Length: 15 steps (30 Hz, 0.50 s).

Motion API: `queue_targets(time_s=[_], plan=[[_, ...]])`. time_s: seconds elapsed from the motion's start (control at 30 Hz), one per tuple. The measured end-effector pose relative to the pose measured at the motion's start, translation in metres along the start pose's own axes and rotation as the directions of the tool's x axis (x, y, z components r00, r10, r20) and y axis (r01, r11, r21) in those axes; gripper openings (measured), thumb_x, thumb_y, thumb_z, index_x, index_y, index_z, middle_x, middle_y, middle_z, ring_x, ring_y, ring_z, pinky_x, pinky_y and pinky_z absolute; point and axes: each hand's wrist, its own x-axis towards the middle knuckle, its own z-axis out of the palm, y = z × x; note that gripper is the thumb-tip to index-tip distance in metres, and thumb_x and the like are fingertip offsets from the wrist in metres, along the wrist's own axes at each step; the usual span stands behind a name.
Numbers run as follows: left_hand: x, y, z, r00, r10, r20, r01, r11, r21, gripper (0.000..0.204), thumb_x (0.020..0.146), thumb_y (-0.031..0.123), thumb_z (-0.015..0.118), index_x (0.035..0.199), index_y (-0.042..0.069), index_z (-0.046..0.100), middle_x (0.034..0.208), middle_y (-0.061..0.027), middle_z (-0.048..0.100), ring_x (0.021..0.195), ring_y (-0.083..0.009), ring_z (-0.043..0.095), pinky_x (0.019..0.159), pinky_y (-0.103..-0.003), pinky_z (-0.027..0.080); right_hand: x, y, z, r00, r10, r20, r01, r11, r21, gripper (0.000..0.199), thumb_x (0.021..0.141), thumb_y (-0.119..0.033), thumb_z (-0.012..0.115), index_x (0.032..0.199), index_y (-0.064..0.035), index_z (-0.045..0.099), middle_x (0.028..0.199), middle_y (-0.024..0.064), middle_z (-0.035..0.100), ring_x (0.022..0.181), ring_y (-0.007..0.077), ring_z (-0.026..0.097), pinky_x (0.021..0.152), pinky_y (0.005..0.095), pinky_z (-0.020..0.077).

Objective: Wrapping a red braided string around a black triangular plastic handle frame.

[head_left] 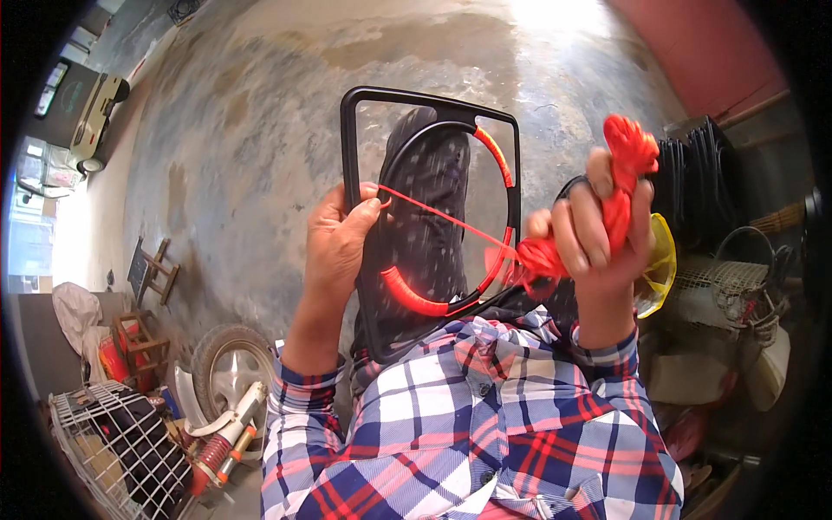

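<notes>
A black frame [350, 147] with a round ring inside it rests tilted over my lap. Bright red cord is wound tightly round parts of the ring: a wrapped stretch [496, 156] at the upper right, another [412, 296] at the lower left, and more at the lower right. My left hand [342, 230] grips the frame's left side, thumb and fingertips pinching the cord's end there. From that pinch a taut red strand [442, 217] crosses the ring to my right hand [589, 221]. Its fingers are closed round a bundle of red cord [631, 143].
At the lower left are a wire basket [121, 442], a wheel [230, 373], a shock absorber [217, 451] and small wooden stools [143, 342]. Stacked black frames [698, 165], a yellow-rimmed item [663, 264] and a wire-mesh basket [715, 286] are on the right. A vehicle [87, 117] stands far left.
</notes>
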Motion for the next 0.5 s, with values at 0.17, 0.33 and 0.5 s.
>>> queue_targets(time_s=[0.17,0.33,0.5], plan=[[0.003,0.006,-0.006,0.973,-0.203,0.107,0.216,0.969,-0.120,0.015,0.096,0.012,0.054,0.107,0.003,0.056,0.082,-0.0183,0.069,0.058,-0.0194,0.068,0.050,-0.028,0.055,-0.037,0.000,0.005,0.974,0.225,0.002,-0.222,0.961,-0.165,0.037,0.101,-0.046,0.043,0.101,-0.0100,0.039,0.049,-0.0038,0.043,0.040,0.0124,0.042,0.059,0.0338,0.0408],[0.005,0.006,-0.006,0.980,-0.171,0.099,0.181,0.977,-0.113,0.015,0.098,0.016,0.054,0.105,0.003,0.054,0.076,-0.0180,0.068,0.055,-0.0205,0.067,0.049,-0.028,0.055,-0.056,0.005,-0.015,0.915,0.255,-0.313,-0.364,0.856,-0.366,0.033,0.095,-0.020,0.055,0.120,0.0013,0.048,0.060,0.0006,0.047,0.043,0.0086,0.037,0.051,0.0268,0.0335],[0.006,0.005,-0.005,0.981,-0.173,0.090,0.181,0.980,-0.082,0.015,0.099,0.019,0.055,0.101,0.004,0.053,0.074,-0.0159,0.068,0.052,-0.0189,0.065,0.048,-0.027,0.054,-0.048,0.015,-0.056,0.909,0.013,-0.416,-0.415,0.108,-0.903,0.016,0.087,-0.012,0.065,0.095,-0.0028,0.056,0.072,-0.0030,0.053,0.060,0.0062,0.043,0.056,0.0248,0.0394]])
